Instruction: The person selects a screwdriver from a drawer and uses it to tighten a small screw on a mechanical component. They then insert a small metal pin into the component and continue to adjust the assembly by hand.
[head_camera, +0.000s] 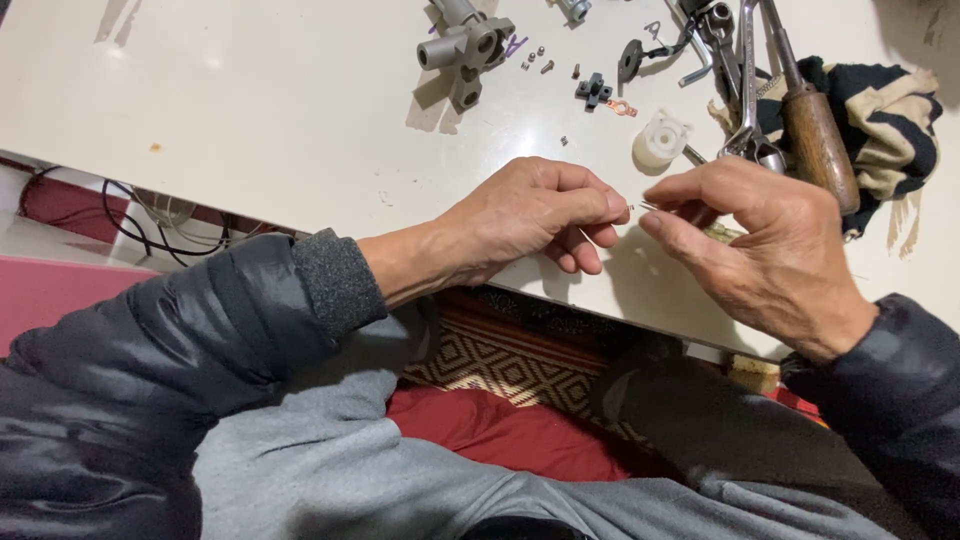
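Observation:
My left hand and my right hand meet fingertip to fingertip over the near edge of a white table. Between thumb and forefinger of each hand I pinch a tiny metal part, thin like a small spring or pin; its exact shape is too small to tell. Both wrists come out of dark padded jacket sleeves. The hands hover just above the tabletop.
On the table lie a grey cast-metal part, several small screws, a small black piece, a copper ring terminal, a white plastic spool, pliers, a wooden-handled tool and a striped cloth. Cables hang left.

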